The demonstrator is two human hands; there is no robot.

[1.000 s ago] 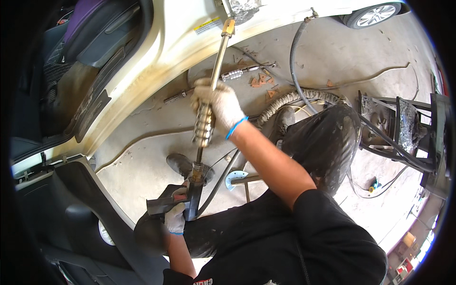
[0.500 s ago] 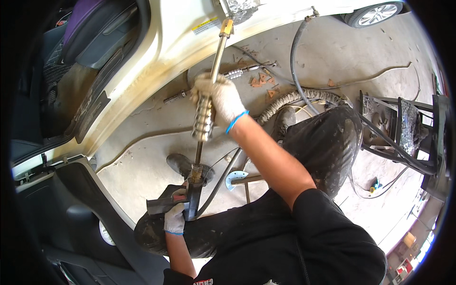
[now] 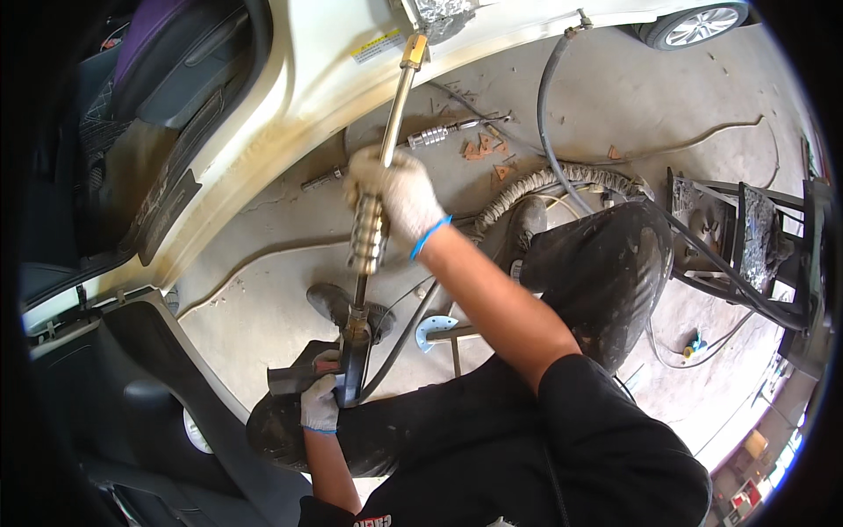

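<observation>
A long slide-hammer puller (image 3: 367, 239) slanted over the floor (image 3: 219, 290), between the person's lap and the white car body (image 3: 329, 57) along the floor's far edge. Its bright rod (image 3: 398, 112) ended in a brass-coloured fitting (image 3: 413, 51) by a rough silvery patch (image 3: 442, 19) on the bodywork; from where I stood, I couldn't tell whether the two were touching. The right hand (image 3: 392, 189), in a pale glove, had its grip clamped around the upper end of the ribbed metal weight on the rod. The left hand (image 3: 320, 404), gloved too, had its grip closed on the black handle (image 3: 354, 364) at the lower end, above the person's left leg.

Just beside the handle, a pale blue disc (image 3: 435, 333) showed near the right forearm. Past the right hand, towards the car-side edge of the floor, lay a second ribbed metal tool (image 3: 428, 136), with rusty triangular plates (image 3: 479, 147) near it. A grey hose (image 3: 544, 110) ran from the car's lower edge down to a wrapped, crinkled hose (image 3: 527, 183). Over by the floor's right edge stood a black metal frame (image 3: 742, 237); a car wheel (image 3: 698, 28) showed at the far right corner.
</observation>
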